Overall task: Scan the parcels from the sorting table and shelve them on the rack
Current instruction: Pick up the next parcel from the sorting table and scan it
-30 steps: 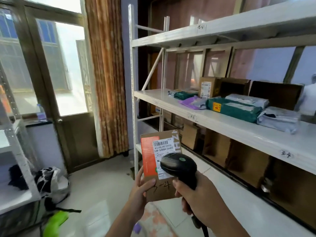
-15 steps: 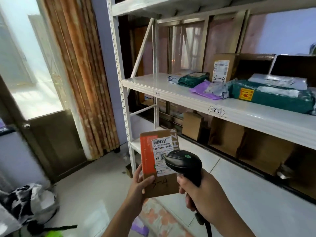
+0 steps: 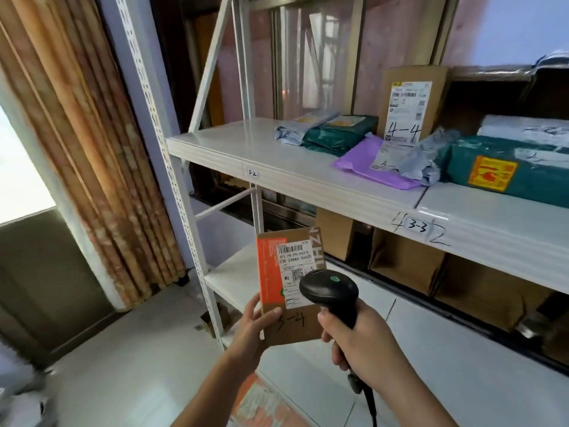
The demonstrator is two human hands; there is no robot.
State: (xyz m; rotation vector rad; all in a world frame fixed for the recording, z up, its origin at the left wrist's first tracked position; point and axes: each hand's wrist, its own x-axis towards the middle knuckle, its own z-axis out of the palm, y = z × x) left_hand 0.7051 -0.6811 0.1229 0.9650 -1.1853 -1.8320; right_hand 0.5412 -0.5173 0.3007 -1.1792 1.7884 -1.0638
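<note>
two hands busy | left hand [image 3: 250, 331] holds parcel [image 3: 289, 285] | right hand [image 3: 363, 343] grips scanner [image 3: 329, 291]

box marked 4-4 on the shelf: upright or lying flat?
Upright. The 4-4 box stands on end at the back of the shelf, its label facing out, taller than the flat mailers beside it.

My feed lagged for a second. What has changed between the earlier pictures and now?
The person has moved closer to the rack, turning right, so the window has slid out of view. Nothing was picked up or released. The left hand still grips the small cardboard parcel marked 3-4, and the right hand still holds the black barcode scanner over its label. The parcels on the shelf have not moved.
</note>
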